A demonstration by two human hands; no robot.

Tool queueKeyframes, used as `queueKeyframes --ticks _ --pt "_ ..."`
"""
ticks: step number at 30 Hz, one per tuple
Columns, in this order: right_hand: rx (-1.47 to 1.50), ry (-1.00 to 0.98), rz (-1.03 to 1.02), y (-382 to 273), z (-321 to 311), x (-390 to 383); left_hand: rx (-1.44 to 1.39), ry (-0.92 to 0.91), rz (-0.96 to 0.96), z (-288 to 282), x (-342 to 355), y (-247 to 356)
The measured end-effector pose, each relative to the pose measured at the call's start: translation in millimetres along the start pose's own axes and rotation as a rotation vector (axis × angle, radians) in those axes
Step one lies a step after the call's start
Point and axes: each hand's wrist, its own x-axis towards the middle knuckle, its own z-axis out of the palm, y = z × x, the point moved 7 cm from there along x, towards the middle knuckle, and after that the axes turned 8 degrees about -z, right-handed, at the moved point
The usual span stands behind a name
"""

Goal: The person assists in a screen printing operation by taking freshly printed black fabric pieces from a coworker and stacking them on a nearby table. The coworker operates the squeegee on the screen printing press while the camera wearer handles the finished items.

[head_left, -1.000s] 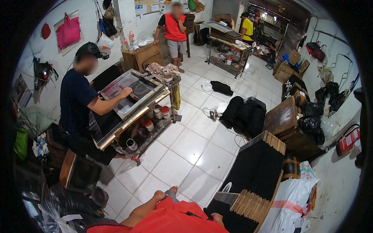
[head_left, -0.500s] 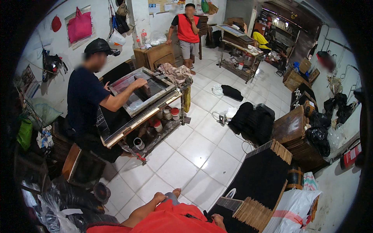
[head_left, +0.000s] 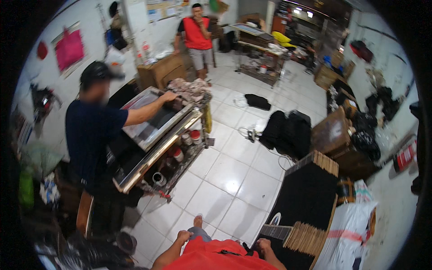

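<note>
Low in the view, my left hand hangs beside the grey shorts, its fingers curled in; their inner side is hidden. My right hand is at the right edge of my red top, close to a stack of boards covered in black cloth. Its fingers are blurred and partly turned away. At left, a co-worker in a dark shirt leans over a printing screen on a worktable, one arm stretched to the frame's far end.
Paint pots stand on the worktable's lower shelf. A black cloth heap and a cable lie on the tiled floor. White sacks lean at right. Another person in a red vest stands at the back.
The view has shifted, and my bare foot shows farther left. Both my hands sit a little differently beside my body. The co-worker's arm has reached farther across the screen frame.
</note>
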Motion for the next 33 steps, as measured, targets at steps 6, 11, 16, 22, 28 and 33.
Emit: queueKeyframes --ticks 6,11,16,22,28,33 --pt "0.252 0.130 0.232 -30.2 45.1 -18.7 -0.122 -0.052 -0.065 -88.1 68.1 8.0" --pt "0.061 -0.052 0.302 -68.7 132.4 -14.2 -0.416 0.097 -0.080 -230.8 130.1 -3.1" --pt "0.314 -0.026 0.066 -159.7 213.8 26.1 -0.647 0.606 -0.073 -401.9 153.1 -15.3" --pt "0.053 -0.487 -0.396 -414.4 388.4 40.7 -1.187 0.507 -0.065 -473.6 153.6 43.2" --pt "0.581 -0.794 -0.258 -622.6 547.5 38.4 -1.216 0.445 0.087 -500.0 75.1 78.6" --pt "1.319 -0.966 -0.046 -698.5 601.6 53.7 -1.173 0.417 0.252 -504.1 33.4 107.2"
